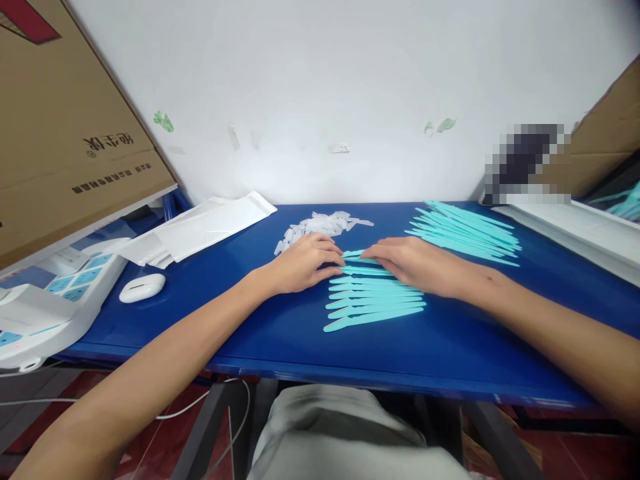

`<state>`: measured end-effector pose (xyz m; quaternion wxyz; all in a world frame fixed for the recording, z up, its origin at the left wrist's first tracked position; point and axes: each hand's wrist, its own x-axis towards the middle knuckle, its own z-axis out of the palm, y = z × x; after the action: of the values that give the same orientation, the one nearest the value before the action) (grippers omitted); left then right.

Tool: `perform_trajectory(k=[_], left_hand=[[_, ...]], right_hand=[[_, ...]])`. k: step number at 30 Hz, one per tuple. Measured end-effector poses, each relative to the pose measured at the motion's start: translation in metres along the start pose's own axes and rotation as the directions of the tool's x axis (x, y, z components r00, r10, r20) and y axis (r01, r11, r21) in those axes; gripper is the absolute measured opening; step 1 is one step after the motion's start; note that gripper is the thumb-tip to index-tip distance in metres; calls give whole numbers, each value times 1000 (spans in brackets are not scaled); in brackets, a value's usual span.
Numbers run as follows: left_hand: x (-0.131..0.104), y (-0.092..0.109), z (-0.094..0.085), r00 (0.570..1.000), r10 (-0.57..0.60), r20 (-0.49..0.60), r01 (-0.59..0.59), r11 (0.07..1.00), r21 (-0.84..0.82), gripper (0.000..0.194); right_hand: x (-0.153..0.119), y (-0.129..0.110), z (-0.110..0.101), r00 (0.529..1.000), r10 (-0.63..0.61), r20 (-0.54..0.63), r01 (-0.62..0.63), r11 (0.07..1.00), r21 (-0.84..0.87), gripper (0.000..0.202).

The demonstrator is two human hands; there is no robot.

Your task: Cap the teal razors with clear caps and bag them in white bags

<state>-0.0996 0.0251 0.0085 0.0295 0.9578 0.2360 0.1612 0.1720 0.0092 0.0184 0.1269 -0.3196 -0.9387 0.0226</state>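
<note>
Several turquoise sticks [375, 310] rowed on a blue table [280, 333]

A power strip [75, 293] lies at far left, then a white case [143, 288] and flat white packets [215, 230]. Next, small translucent pieces [320, 227] form a pile. The left hand [303, 262], fingers and thumb narrowed, meets the row's far left end; the right hand [417, 262] curls over its right part. Whether either grips, I cannot tell. Rightmost, a loose turquoise heap [465, 232].

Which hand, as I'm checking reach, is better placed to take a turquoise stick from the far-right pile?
Probably the right hand: it is nearer the turquoise pile, while the left hand is farther away, near the white pieces.
</note>
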Motion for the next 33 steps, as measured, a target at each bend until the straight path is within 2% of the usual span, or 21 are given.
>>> perform_trajectory(k=[7, 12, 17, 23, 28, 33], left_hand=[[0, 3, -1, 1000, 11, 10, -11, 997, 71, 28], [-2, 2, 1, 1000, 15, -14, -14, 998, 61, 26], [-3, 2, 2, 993, -8, -115, 14, 998, 54, 24], [-2, 4, -1, 974, -56, -219, 75, 994, 79, 26], [-4, 2, -2, 979, -24, -204, 43, 995, 93, 26], [-4, 3, -3, 978, -2, -209, 22, 996, 90, 26]], right_hand=[[0, 12, 15, 996, -18, -83, 18, 1000, -11, 40], [-3, 6, 10, 994, 12, -108, -7, 999, 39, 40], [-10, -3, 3, 997, -9, -73, 14, 998, 65, 38], [-9, -2, 5, 997, 50, -50, -44, 993, 113, 37], [-9, -2, 6, 994, 81, -71, -68, 984, 162, 34], [-8, -7, 4, 984, 176, -39, -163, 961, 221, 34]])
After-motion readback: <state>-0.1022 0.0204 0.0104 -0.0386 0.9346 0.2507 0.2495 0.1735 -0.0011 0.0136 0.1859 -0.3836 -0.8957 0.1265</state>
